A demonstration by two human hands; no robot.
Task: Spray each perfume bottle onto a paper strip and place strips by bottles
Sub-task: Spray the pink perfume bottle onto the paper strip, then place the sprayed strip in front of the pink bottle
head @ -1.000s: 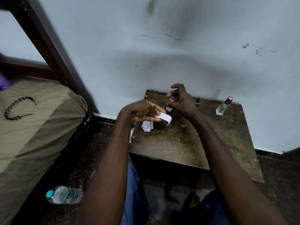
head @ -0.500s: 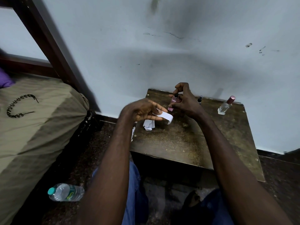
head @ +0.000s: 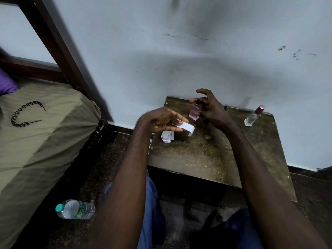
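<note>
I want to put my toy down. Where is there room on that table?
The table is bare in its near half, from the strip pile across to the right edge. The back is crowded: left hand, right hand with the pink bottle, the clear bottle.

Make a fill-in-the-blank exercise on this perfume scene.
1. The right hand holds a perfume bottle whose liquid is ____.
2. The left hand pinches a paper strip whose colour is ____.
3. The water bottle lies on its side on the ____.
Missing words: pink; white; floor.
</note>
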